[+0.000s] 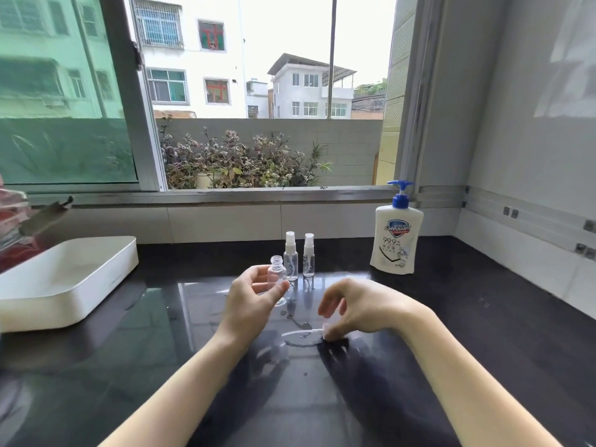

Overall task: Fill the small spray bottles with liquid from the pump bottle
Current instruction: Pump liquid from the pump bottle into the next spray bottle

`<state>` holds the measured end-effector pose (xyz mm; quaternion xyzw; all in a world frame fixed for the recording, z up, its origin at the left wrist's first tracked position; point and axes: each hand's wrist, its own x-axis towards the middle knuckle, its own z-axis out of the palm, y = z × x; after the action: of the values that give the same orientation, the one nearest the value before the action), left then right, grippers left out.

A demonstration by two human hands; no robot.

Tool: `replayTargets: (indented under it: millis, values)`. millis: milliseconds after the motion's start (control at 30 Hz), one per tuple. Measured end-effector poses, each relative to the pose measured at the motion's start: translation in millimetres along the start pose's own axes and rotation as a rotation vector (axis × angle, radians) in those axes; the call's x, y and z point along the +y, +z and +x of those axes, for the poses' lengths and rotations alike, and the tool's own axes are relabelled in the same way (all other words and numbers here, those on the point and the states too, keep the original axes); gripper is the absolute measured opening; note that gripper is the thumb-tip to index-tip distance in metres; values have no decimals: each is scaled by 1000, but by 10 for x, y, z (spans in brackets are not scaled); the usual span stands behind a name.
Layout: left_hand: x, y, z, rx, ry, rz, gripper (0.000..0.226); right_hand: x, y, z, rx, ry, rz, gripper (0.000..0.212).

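Left hand [250, 301] pinches the uncapped bottle [276, 279] mid-body, likely light and slippery, while right hand [358, 306] pinches its flimsy sprayer head [325, 330] nearer

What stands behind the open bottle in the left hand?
Two spray bottles stand on the counter: the left capped bottle, its lower edge partly covered by the open bottle, and the right capped bottle, uncovered.

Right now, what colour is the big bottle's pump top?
Blue pump, clearest in the head view.
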<state>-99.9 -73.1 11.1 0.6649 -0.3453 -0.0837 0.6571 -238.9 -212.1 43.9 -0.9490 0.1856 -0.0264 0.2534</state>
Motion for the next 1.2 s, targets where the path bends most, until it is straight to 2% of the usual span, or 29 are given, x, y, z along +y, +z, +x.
replayTargets:
  millis: [100, 200, 267, 433, 500, 767, 933, 1200]
  values:
    - [83, 13, -63, -31, 16, -27, 25, 26, -137, -18, 87, -8, 141, 28]
    - [130, 84, -123, -79, 16, -53, 32, 114, -375, 26, 247, 28, 210, 14]
    - [196, 155, -81, -106, 23, -75, 32, 211, -607, 110, 414, 41, 209, 12]
    - [381, 486, 239, -168, 59, -32, 25, 514, -1160, 371, 920, 79, 123, 20]
    - [438, 722, 436, -175, 66, 2, 25, 674, -1275, 478, 1046, 92, 42, 22]
    - [556, 1623, 1281, -156, 58, 195, 35, 969, -1280, 807, 963, 28, -160, 46]
    - [543, 1846, 1504, -126, 36, 179, 35, 1099, -1318, 803, 984, -29, -189, 47]
    - [582, 1920, 1502, -101, 109, 93, 44, 1121, -1298, 837, 1010, -48, -161, 45]
